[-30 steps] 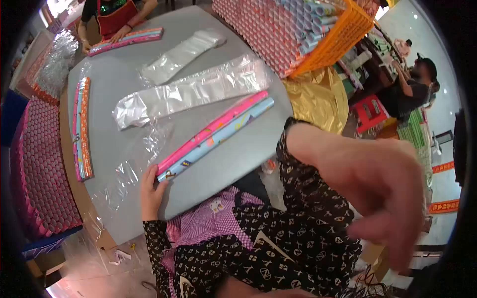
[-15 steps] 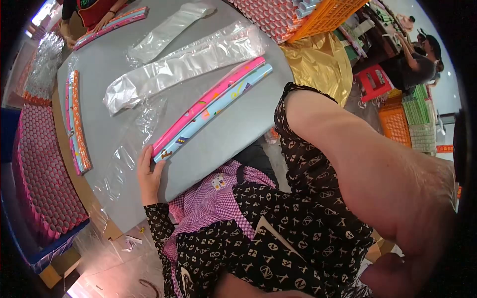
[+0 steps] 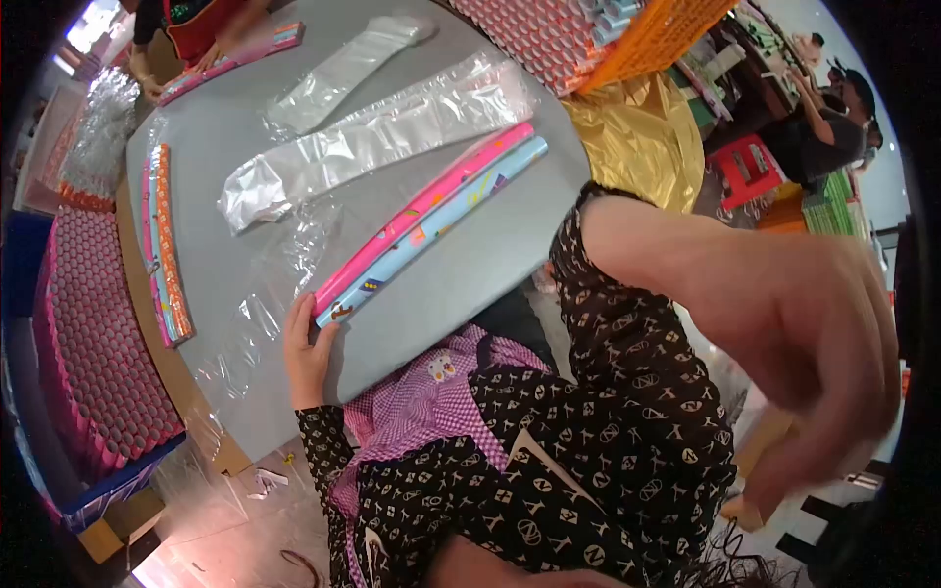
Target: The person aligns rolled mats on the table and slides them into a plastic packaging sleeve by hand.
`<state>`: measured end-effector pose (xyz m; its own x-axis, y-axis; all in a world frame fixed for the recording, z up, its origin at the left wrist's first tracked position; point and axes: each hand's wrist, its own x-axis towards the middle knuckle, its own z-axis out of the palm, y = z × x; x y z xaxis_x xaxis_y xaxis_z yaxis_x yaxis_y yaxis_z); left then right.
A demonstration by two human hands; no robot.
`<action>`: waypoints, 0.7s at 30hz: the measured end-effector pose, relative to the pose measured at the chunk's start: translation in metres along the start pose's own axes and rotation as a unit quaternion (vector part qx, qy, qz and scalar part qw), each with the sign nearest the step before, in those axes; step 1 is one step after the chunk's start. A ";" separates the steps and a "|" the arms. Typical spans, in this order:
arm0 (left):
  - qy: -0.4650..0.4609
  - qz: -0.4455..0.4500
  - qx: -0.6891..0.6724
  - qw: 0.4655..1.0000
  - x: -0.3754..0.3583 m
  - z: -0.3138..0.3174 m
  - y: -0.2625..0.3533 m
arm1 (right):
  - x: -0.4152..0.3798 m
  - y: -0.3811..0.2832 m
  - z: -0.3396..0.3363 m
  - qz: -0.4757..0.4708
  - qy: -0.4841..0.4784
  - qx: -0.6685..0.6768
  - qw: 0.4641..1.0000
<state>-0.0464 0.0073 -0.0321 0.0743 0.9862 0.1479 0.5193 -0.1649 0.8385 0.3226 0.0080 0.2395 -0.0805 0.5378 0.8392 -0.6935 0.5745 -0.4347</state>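
Note:
Two patterned rolls of wrapping paper, a pink roll (image 3: 421, 216) and a light blue roll (image 3: 436, 227), lie side by side on the grey table (image 3: 461, 284). My left hand (image 3: 309, 353) grips their near ends, fingers at the pink one and thumb by the blue one. Close to the camera at the right, my right hand (image 3: 828, 323) is raised off the table, blurred, its fingers loosely bent and apart with nothing visible in them. Beyond the rolls is a stack of clear plastic sleeves (image 3: 382, 137), with a loose clear film (image 3: 284, 265) left of it.
More rolls (image 3: 167, 245) lie along the table's left edge. A blue crate (image 3: 108, 343) beside it holds many upright rolls. An orange basket (image 3: 652, 44) and gold sheeting (image 3: 647, 137) are at the far right. Across the table, another person's hand (image 3: 230, 44) rests near rolls.
My right hand has swung into fuller view at the right, its fingers lower and more visible. My left hand stays at the roll ends. The whole view has shifted slightly.

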 end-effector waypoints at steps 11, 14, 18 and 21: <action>-0.006 0.004 -0.016 1.000 -0.004 -0.001 -0.012 | 0.037 0.002 -0.007 0.012 -0.061 -0.033 0.998; -0.013 0.003 0.030 0.999 -0.004 -0.002 -0.008 | 0.055 0.004 -0.013 0.026 -0.088 -0.055 0.994; -0.003 -0.011 0.054 0.998 -0.004 -0.004 -0.006 | 0.084 0.005 -0.026 0.040 -0.135 -0.094 0.986; -0.037 -0.009 0.069 0.997 -0.015 0.001 -0.064 | 0.097 0.014 -0.039 0.052 -0.153 -0.112 0.981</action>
<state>-0.0804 0.0029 -0.0883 0.1244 0.9882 0.0897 0.6323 -0.1487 0.7603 0.3328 0.0929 0.3021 -0.3763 0.4104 0.8306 -0.4991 0.6655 -0.5550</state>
